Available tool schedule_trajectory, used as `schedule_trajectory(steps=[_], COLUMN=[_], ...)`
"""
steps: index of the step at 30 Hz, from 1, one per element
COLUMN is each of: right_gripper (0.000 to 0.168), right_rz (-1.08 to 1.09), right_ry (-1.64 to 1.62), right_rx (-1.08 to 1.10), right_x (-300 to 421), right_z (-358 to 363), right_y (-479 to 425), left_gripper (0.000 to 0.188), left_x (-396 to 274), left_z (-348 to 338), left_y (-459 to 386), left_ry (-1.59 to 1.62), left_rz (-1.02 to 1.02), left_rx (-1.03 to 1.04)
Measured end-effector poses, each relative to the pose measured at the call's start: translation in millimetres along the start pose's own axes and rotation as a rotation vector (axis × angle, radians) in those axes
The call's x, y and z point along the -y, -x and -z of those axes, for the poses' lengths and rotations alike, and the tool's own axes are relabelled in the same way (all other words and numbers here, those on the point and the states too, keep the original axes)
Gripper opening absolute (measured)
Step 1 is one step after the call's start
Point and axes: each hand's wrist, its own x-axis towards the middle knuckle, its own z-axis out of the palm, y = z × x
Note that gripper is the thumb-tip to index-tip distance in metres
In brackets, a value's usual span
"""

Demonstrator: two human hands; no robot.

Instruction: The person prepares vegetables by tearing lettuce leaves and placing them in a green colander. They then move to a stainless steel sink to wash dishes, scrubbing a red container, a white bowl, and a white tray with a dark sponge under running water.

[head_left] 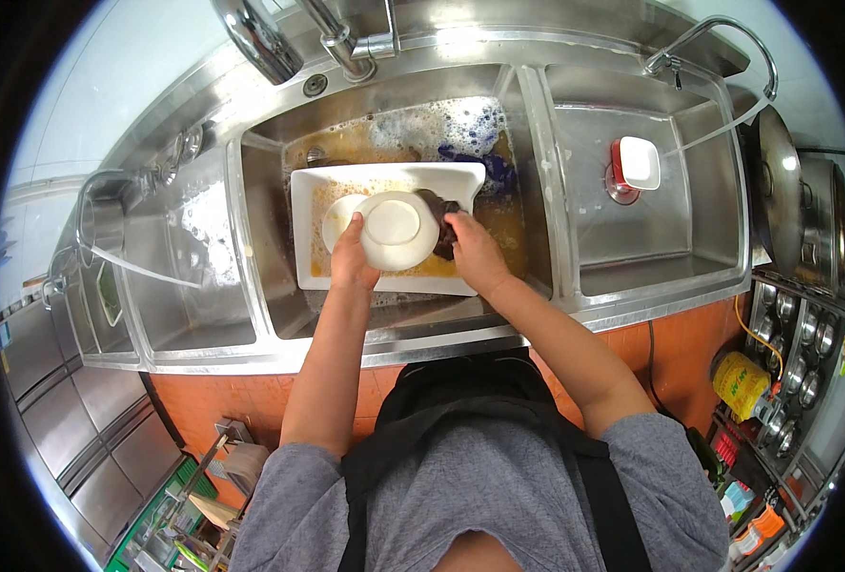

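My left hand [353, 259] grips the left edge of a white dish [392, 223], thumb on its upturned underside with the round foot ring showing. In my right hand [474, 247] is a dark scrubbing pad [442, 223], held against or close to the dish's right edge. Both hands are over a white rectangular tub [386, 286] holding brownish, sudsy water. Another white dish [338, 218] lies in the tub, partly hidden behind the held one. The tub sits in the middle sink basin [537, 243], where foamy, yellowish water surrounds it.
A dark blue cloth-like thing [494, 168] lies in the water behind the tub. In the right basin [658, 275] stand a white square dish [639, 163] and a red object [617, 164]. Chrome faucets [351, 53] overhang the back. A large wok [778, 193] leans at the right.
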Motion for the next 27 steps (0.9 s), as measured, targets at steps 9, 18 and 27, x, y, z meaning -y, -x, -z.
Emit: schedule_trajectory(steps=[9,18,27], right_gripper=[0.041,0.038,0.029], right_rz=[0.55,-0.069,-0.825], right_ry=[0.31,-0.302,-1.345], right_rx=[-0.228,-0.813,-1.01], right_x=[32,-38,-258], right_z=[64,199,236], right_y=[0,21,34], left_gripper=[0.052,0.03,0.034], left_x=[10,23,47], left_z=[-47,91,130], left_y=[15,-68,-98], left_ry=[0.074,-0.302,-0.571], left_rz=[0.296,0.021,0.143], left_rx=[0.132,-0.525,-0.732])
